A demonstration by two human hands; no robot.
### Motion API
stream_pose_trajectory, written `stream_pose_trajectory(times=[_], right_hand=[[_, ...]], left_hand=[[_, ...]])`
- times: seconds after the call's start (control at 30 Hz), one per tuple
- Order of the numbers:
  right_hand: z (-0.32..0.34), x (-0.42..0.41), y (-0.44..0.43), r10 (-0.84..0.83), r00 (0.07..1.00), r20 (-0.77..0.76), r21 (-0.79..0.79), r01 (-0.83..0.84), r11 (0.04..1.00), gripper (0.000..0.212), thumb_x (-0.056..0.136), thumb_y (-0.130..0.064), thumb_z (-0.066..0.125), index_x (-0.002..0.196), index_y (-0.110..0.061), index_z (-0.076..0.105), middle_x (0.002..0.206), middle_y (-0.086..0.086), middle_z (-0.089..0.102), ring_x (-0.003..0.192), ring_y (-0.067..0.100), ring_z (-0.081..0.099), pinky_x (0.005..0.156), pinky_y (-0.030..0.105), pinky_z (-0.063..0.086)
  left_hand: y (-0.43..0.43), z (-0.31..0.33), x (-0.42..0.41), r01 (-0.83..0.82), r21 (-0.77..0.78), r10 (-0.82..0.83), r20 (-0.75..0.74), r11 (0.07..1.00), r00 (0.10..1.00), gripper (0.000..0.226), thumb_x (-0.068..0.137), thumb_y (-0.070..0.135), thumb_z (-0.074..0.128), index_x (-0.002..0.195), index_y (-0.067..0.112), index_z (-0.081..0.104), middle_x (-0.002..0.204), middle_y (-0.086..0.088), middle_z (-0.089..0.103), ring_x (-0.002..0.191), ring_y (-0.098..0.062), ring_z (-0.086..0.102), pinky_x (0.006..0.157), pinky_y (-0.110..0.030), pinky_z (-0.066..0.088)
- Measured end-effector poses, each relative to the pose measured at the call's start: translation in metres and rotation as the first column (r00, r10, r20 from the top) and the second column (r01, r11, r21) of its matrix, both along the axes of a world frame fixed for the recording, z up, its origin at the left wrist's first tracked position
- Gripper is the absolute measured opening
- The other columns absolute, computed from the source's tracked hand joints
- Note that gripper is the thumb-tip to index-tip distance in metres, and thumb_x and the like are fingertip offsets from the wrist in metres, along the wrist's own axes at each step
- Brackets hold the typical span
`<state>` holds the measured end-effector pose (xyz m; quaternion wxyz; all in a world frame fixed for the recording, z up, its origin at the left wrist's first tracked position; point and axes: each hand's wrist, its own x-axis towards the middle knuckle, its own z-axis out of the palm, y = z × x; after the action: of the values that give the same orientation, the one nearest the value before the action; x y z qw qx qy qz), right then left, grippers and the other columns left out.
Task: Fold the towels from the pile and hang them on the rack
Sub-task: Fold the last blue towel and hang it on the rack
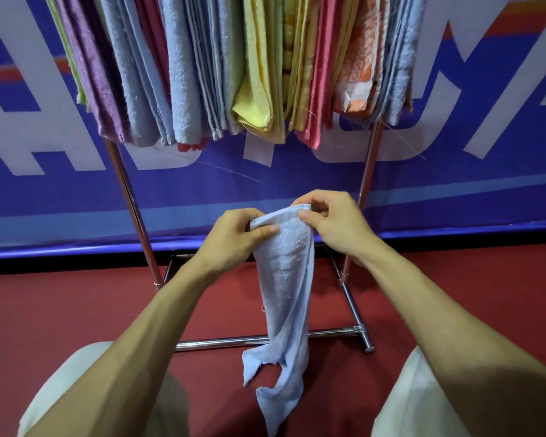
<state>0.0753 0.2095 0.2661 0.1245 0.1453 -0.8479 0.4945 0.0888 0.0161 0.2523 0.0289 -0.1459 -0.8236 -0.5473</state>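
Observation:
A light blue towel [284,298] hangs lengthwise in front of me, its lower end crumpled between my knees. My left hand [237,234] pinches its top left corner between thumb and fingers. My right hand [331,222] pinches the top edge a little to the right and higher. The two hands are close together, so the towel is bunched narrow. Behind them stands a chrome rack [130,200] with several folded towels [234,64] hanging from it in purple, blue, yellow, pink and orange. The rack's top bar is out of view.
The rack's base bar [265,339] lies on the dark red floor [76,310] just beyond my knees. A blue banner with large white letters [454,190] covers the wall behind. My legs in pale trousers [423,398] fill the lower corners.

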Motion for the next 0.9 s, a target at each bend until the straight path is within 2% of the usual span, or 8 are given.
stream_pose_trajectory(times=[0.1,0.23,0.3,0.4,0.5,0.67,0.77,0.9], right_hand=[[0.002,-0.001,-0.004,-0.082,0.997,-0.004,-0.075,0.081,0.994,0.016,0.084,-0.002,0.066,0.09,-0.014,0.074,0.084,-0.002,0.073,0.082,0.01,0.068,0.077,0.023,0.053],[0.02,0.003,-0.009,-0.052,0.993,0.105,-0.384,0.089,0.919,0.014,0.084,0.003,0.066,0.093,-0.007,0.072,0.08,0.004,0.071,0.074,0.009,0.067,0.073,0.024,0.055],[0.033,0.003,-0.012,-0.052,0.992,0.112,-0.429,0.095,0.898,0.01,0.084,0.0,0.069,0.089,-0.009,0.071,0.076,0.003,0.071,0.07,0.008,0.067,0.07,0.024,0.055],[0.061,0.003,-0.014,-0.063,0.997,0.04,-0.465,0.074,0.882,0.012,0.087,-0.001,0.065,0.085,-0.013,0.069,0.066,-0.003,0.066,0.062,0.002,0.06,0.063,0.018,0.051],[0.096,0.002,-0.016,-0.129,0.99,-0.05,-0.497,0.087,0.864,0.008,0.088,-0.003,0.065,0.093,-0.007,0.069,0.074,0.0,0.067,0.068,0.001,0.059,0.067,0.014,0.048],[0.171,0.009,-0.028,-0.195,0.956,-0.22,-0.622,0.016,0.783,0.009,0.089,-0.003,0.065,0.095,-0.007,0.069,0.085,0.005,0.07,0.078,0.009,0.064,0.076,0.019,0.054],[0.22,0.012,-0.032,-0.251,0.919,-0.304,-0.63,0.004,0.776,0.011,0.088,-0.005,0.065,0.096,-0.009,0.071,0.089,0.004,0.071,0.082,0.009,0.065,0.079,0.019,0.054],[0.254,0.023,-0.033,-0.258,0.914,-0.314,-0.612,0.012,0.791,0.008,0.086,-0.007,0.069,0.092,-0.01,0.073,0.084,0.002,0.07,0.081,0.013,0.063,0.084,0.032,0.055]], left_hand=[[0.01,-0.005,0.004,-0.091,0.109,0.094,-0.021,0.99,0.995,0.014,0.093,0.028,0.061,0.1,0.017,0.066,0.093,0.0,0.071,0.087,-0.018,0.068,0.078,-0.044,0.057],[0.022,0.002,0.013,0.067,0.277,-0.102,0.116,0.959,0.988,0.022,0.092,0.029,0.06,0.111,0.018,0.066,0.107,0.001,0.073,0.103,-0.016,0.068,0.087,-0.031,0.056],[0.023,0.014,0.01,0.02,0.322,-0.054,0.096,0.946,0.994,0.021,0.093,0.026,0.06,0.107,0.015,0.069,0.103,-0.001,0.074,0.099,-0.016,0.069,0.085,-0.033,0.055],[0.026,0.045,0.001,-0.043,0.311,0.055,-0.03,0.95,0.998,0.019,0.097,0.025,0.054,0.098,0.019,0.071,0.097,0.002,0.075,0.093,-0.01,0.068,0.082,-0.033,0.054],[0.033,0.09,0.002,0.016,0.265,0.027,-0.16,0.964,0.987,0.023,0.1,0.027,0.049,0.106,0.019,0.07,0.103,0.006,0.073,0.099,-0.007,0.066,0.09,-0.031,0.052],[0.038,0.186,0.017,0.1,0.102,-0.035,-0.505,0.99,0.863,0.026,0.103,0.018,0.043,0.099,0.028,0.067,0.086,0.028,0.069,0.088,0.015,0.059,0.079,-0.01,0.045],[0.032,0.237,0.013,0.042,-0.053,-0.066,-0.639,0.998,0.766,0.027,0.101,0.029,0.045,0.11,0.021,0.069,0.105,0.017,0.069,0.103,0.003,0.06,0.093,-0.026,0.048],[0.02,0.265,0.014,-0.027,0.006,0.025,-0.615,1.0,0.788,0.025,0.099,0.031,0.051,0.094,0.016,0.07,0.089,0.005,0.069,0.085,-0.004,0.062,0.085,-0.044,0.055]])
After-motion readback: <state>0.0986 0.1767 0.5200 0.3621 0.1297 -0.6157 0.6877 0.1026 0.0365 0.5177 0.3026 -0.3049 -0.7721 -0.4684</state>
